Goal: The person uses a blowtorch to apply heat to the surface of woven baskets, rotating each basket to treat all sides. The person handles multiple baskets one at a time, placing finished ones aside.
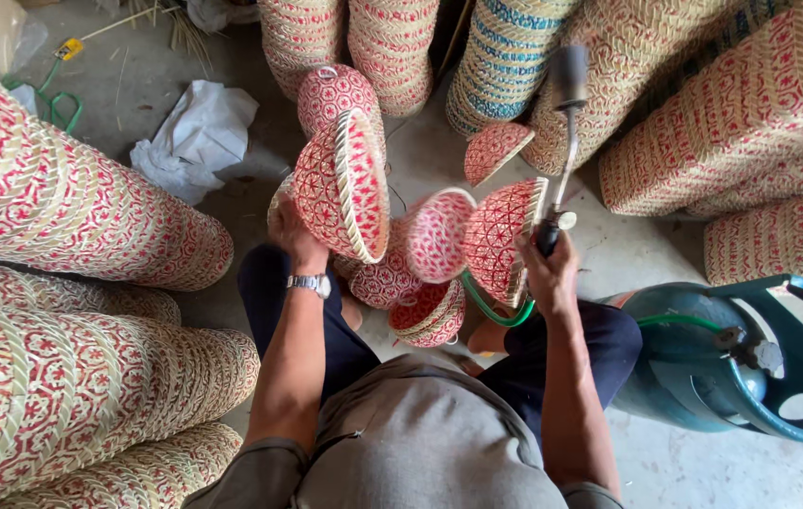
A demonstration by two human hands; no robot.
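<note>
Between our knees, on the concrete floor point(628, 254), we sit hemmed in by stacks point(52, 377) of woven red-and-cream baskets. Our left hand point(296, 238) has its fingers closed round the rim of one basket point(340, 184), holding it tilted with its mouth turned to the right, above a small heap of loose baskets point(420, 302). Our right hand point(550, 269) is wrapped shut on the grip of a gas torch point(563, 141), whose long neck points up and away toward the far stacks.

We judge fire the chief risk: dry weave sits on every side, and the torch head hangs close to another basket point(497, 151), so a lingering flame could scorch or light it. The green hose point(496, 306) loops under our right wrist to the cylinder point(731, 358) just beside our thigh; a snag could jerk the torch.

Both arms reach forward, left elbow bent, wrist watch point(310, 283) upward, and right forearm nearly straight with its wrist cocked.
</note>
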